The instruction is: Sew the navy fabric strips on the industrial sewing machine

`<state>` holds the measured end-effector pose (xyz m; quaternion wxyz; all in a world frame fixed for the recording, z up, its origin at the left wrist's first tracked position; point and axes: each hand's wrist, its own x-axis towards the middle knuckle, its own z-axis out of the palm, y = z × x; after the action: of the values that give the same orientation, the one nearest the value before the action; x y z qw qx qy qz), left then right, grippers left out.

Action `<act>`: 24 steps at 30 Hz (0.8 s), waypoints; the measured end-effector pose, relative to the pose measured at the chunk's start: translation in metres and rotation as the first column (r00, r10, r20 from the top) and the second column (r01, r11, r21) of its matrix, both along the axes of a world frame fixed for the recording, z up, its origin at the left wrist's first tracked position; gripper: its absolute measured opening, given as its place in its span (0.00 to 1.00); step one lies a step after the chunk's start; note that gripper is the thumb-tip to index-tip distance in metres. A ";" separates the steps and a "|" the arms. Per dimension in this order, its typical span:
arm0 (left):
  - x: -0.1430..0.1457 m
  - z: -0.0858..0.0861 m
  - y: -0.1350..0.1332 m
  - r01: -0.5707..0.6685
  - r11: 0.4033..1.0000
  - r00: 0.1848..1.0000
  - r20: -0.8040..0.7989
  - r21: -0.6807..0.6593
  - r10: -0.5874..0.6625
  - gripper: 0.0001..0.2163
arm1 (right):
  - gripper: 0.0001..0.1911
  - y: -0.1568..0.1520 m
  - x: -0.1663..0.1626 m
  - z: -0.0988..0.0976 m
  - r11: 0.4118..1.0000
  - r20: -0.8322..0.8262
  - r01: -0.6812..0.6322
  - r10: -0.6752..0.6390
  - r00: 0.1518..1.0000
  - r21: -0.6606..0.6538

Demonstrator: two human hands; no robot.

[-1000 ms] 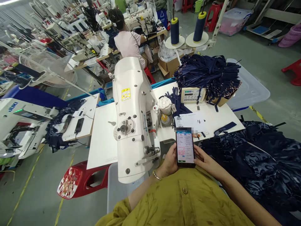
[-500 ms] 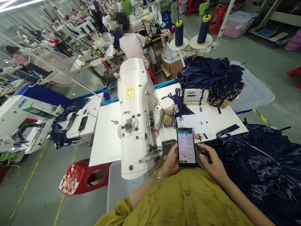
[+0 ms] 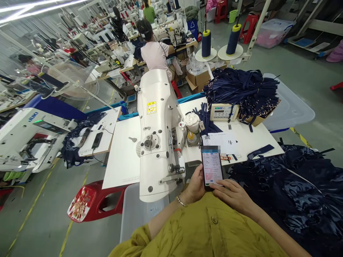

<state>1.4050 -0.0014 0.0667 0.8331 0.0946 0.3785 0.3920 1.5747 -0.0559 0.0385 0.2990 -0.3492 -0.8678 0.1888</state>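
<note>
A smartphone (image 3: 212,167) with a lit page of text, part of it red, is held upright in front of my body. My left hand (image 3: 196,185) wraps around its left side and lower edge, a bracelet at the wrist. My right hand (image 3: 230,192) lies over the phone's lower right corner, fingers stretched out, with fingertips at the bottom of the screen. Just beyond the phone, a paper sheet (image 3: 223,142) marked "14" rests on the white sewing table (image 3: 123,153). Left of my hands stands a white sewing machine (image 3: 155,142).
Navy straps with metal rings (image 3: 241,89) are heaped behind a control panel (image 3: 224,112). Dark fabric (image 3: 292,185) is piled at right. A red stool (image 3: 93,200) and a grey bin (image 3: 142,210) stand at lower left. A co-worker (image 3: 155,53) sits ahead.
My right hand has moved left from beside the phone onto its lower screen. The text on the screen has shifted. My left hand keeps its hold, and the view has tilted slightly.
</note>
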 end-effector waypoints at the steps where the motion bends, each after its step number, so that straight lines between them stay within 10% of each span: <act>1: 0.000 0.000 0.000 0.006 1.000 1.000 0.001 0.000 -0.006 0.20 | 0.15 0.001 -0.001 0.002 1.000 -0.025 -0.007 0.007 1.000 -0.016; 12: -0.001 0.005 0.000 0.004 1.000 1.000 0.028 -0.002 -0.004 0.20 | 0.14 0.004 0.011 0.002 0.964 -0.104 0.249 -0.239 0.965 0.090; 24: -0.001 0.006 0.002 0.005 1.000 0.998 0.064 0.001 -0.005 0.21 | 0.11 0.024 0.026 0.006 0.857 -0.282 0.509 -0.511 0.812 -0.086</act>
<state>1.4044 0.0011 0.0729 0.8459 0.0832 0.3510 0.3928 1.6009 -0.0319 0.0446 0.4633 -0.5377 -0.6873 0.1547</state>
